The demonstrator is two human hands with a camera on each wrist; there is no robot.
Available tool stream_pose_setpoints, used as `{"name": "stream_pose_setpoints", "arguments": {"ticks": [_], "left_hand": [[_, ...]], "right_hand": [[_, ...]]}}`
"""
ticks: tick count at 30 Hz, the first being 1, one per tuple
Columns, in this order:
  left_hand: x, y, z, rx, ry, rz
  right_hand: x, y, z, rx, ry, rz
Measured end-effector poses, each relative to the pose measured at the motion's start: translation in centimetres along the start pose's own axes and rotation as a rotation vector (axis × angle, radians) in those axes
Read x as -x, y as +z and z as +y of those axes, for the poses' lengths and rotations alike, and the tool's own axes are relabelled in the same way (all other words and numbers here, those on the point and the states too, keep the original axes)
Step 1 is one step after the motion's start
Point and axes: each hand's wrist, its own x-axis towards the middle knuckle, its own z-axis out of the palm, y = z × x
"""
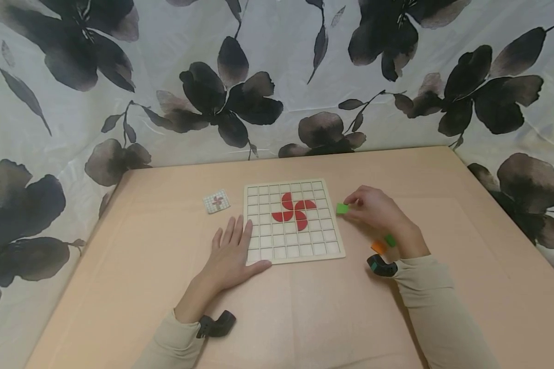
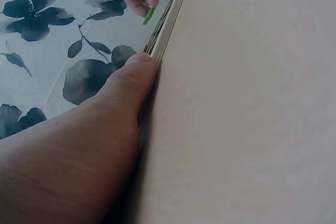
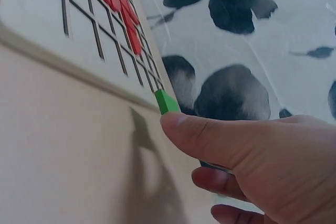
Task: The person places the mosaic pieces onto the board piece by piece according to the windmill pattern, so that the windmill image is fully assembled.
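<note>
A small green tile (image 1: 342, 208) is pinched in the right hand (image 1: 374, 207), just right of centre in the head view, held close beside the right edge of the grid board (image 1: 293, 221). The board lies to the left of that tile, with red pieces (image 1: 294, 210) grouped at its middle and open squares all around. The left hand (image 1: 231, 251) is laid flat, fingers straight, against the board's lower-left edge. Orange and green pieces (image 1: 383, 244) are seen by the right wrist on the tabletop (image 1: 332, 318).

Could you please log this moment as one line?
right hand: pinches green tile beside grid board | left hand: flat at board edge
</note>
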Motion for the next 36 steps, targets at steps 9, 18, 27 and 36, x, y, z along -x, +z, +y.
{"name": "stream_pose_setpoints", "arguments": {"ticks": [9,18,27,36], "left_hand": [[0.0,0.0,0.1,-0.013,0.004,-0.005],[0.1,-0.1,0.1,-0.004,-0.001,-0.017],[0.1,-0.4,0.2,-0.008,0.000,-0.014],[0.0,-0.4,0.2,-0.013,0.000,-0.015]], "right_hand": [[0.2,1.1,-4.1,-0.008,-0.012,0.025],[0.4,3.6,-7.5,0.028,-0.117,0.085],[0.1,5.5,-9.1,0.045,-0.145,0.106],[0.0,6.8,-9.5,0.043,-0.164,0.091]]}}
